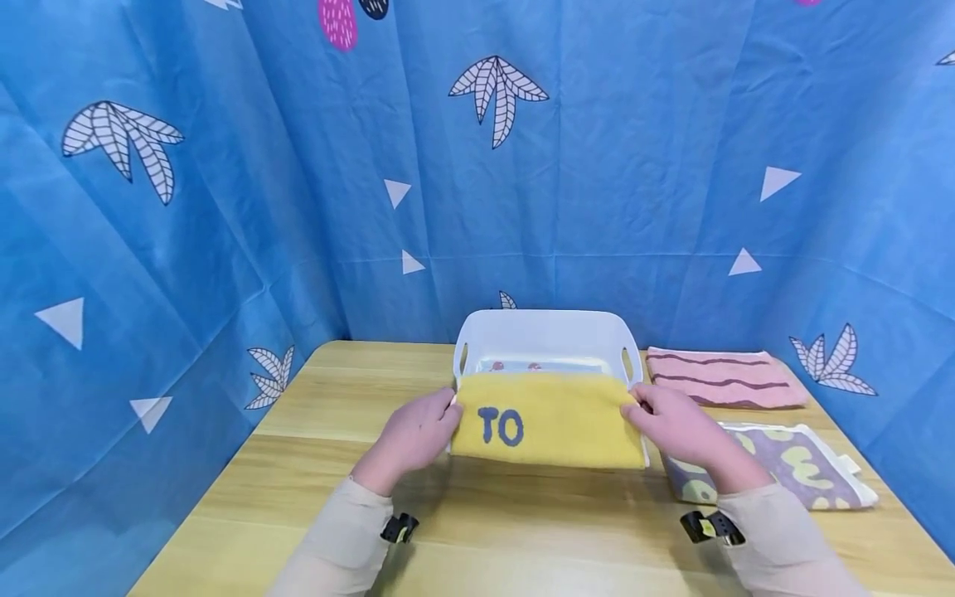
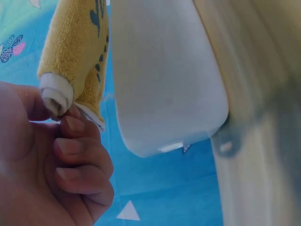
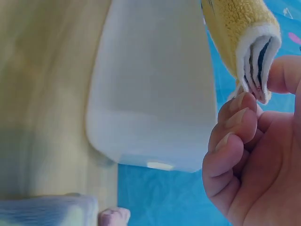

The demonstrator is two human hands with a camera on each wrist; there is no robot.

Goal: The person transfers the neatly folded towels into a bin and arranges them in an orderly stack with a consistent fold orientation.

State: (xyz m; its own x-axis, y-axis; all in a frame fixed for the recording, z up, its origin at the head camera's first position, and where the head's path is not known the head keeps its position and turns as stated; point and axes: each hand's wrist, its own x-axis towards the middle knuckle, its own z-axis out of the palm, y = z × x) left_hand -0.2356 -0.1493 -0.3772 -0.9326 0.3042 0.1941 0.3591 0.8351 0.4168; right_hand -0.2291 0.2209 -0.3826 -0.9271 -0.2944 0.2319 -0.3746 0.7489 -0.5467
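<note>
A folded yellow towel with blue-grey letters "TO" is stretched level between both hands, in front of and partly over a white plastic bin with handle holes. My left hand pinches the towel's left end between thumb and fingers; in the left wrist view the white-edged end is rolled in layers. At the other end, my right hand pinches the towel, and its stacked folds show in the right wrist view. Past the towel, part of the bin's inside shows a patterned item, mostly hidden.
To the right of the bin lies a folded pink towel with dark wavy stripes. Nearer, a folded purple-grey towel with yellow-green shapes lies partly under the right forearm. Blue patterned curtains enclose the wooden table at the back and sides.
</note>
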